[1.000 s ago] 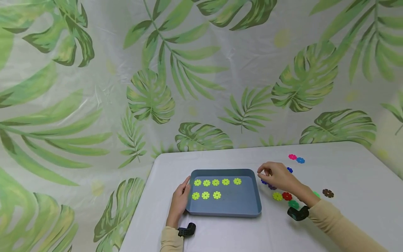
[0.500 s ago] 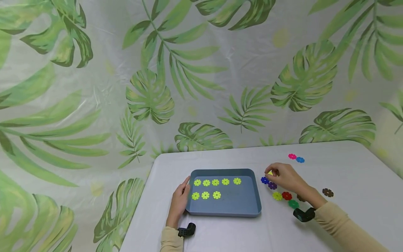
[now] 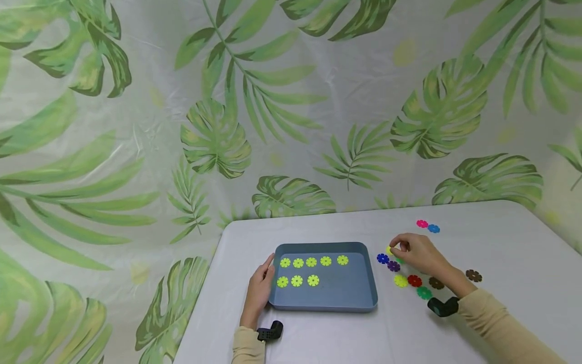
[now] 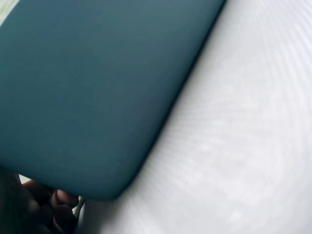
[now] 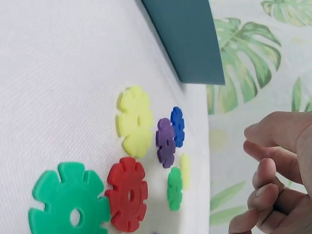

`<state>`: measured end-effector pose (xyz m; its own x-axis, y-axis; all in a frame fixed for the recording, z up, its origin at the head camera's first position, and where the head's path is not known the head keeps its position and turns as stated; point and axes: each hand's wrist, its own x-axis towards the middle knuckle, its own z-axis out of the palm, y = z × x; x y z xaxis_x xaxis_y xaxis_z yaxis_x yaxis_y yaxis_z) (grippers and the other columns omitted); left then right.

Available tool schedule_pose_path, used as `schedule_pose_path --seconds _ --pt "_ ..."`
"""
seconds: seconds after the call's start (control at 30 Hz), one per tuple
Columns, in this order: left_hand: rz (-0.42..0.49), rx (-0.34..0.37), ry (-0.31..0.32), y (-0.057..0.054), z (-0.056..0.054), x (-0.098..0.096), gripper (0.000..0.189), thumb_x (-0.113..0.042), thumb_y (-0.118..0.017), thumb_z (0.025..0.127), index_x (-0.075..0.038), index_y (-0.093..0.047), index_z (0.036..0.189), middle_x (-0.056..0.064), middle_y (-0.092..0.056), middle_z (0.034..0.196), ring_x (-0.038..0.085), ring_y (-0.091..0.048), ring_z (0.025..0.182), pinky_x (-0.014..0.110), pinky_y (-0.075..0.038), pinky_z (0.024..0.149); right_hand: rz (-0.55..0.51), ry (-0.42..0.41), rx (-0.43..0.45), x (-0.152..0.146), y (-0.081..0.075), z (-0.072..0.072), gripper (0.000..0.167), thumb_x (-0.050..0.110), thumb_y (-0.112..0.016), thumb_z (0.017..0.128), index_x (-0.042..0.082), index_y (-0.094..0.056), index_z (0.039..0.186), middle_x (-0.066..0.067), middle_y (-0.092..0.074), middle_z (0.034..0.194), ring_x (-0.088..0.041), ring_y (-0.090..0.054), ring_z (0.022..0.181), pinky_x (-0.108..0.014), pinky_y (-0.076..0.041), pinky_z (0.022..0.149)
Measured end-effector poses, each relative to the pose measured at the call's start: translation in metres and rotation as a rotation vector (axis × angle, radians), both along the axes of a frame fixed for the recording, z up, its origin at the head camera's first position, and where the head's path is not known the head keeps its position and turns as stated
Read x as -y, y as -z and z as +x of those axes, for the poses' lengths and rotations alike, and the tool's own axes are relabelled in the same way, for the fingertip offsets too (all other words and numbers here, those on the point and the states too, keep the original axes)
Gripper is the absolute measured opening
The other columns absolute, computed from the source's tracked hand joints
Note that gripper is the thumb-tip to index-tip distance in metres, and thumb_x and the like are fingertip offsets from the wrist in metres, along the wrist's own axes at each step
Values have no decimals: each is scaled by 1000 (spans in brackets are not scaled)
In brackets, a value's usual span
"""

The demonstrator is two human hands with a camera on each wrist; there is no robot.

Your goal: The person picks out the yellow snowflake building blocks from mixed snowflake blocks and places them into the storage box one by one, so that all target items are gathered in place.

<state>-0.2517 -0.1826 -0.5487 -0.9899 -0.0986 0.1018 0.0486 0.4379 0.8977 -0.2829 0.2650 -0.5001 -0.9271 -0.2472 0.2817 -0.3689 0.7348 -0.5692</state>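
My left hand (image 3: 260, 288) holds the left edge of the blue-grey tray (image 3: 334, 298), thumb at the rim and fingers along the outer wall. In the left wrist view, part of this hand (image 4: 54, 207) shows beside the tray corner (image 4: 105, 161). Two rows of yellow flower-shaped discs (image 3: 311, 262) lie inside. Right of the tray, my right hand (image 3: 420, 253) hovers over a yellow disc (image 5: 185, 170) and a green disc (image 5: 174, 189). The right wrist view shows its curled fingers (image 5: 282, 161), two tips close together with nothing between them.
Near the right hand lie blue (image 3: 383, 259), purple (image 3: 393, 266), yellow (image 3: 401, 280), red (image 3: 415, 280), dark green (image 3: 424, 292) and brown (image 3: 436, 282) discs. Another brown disc (image 3: 474, 275) is farther right. Pink (image 3: 422, 223) and light blue (image 3: 434, 228) discs lie farther back.
My right hand has moved right, away from the tray, uncovering the blue and purple discs, then part of the yellow and green ones. The left hand and tray stay in place.
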Motion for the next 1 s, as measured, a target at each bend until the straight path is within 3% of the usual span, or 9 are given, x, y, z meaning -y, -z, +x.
schedule_pose_path --seconds 0.3,0.7,1.0 --pt "17 1 -3 -1 0 0 43 -30 -48 109 -25 -51 151 5 -49 90 20 -45 81 38 -37 76 17 48 40 -5 3 -7 16 12 -75 91 3 -73 103 0 -50 71 -17 -45 65 -27 -37 53" --pt "6 1 1 0 1 0 43 -34 -47 109 -25 -51 152 4 -53 94 19 -47 85 38 -37 78 58 83 133 -11 20 -15 32 15 -75 89 -2 -70 115 -1 -49 70 -18 -44 63 -29 -36 53" --pt "20 -3 -2 -1 1 -1 42 -29 -48 109 -26 -51 151 5 -54 94 20 -47 86 40 -37 80 96 102 180 -13 27 -21 37 20 -78 87 -3 -69 115 -3 -50 73 -19 -46 66 -31 -38 57"
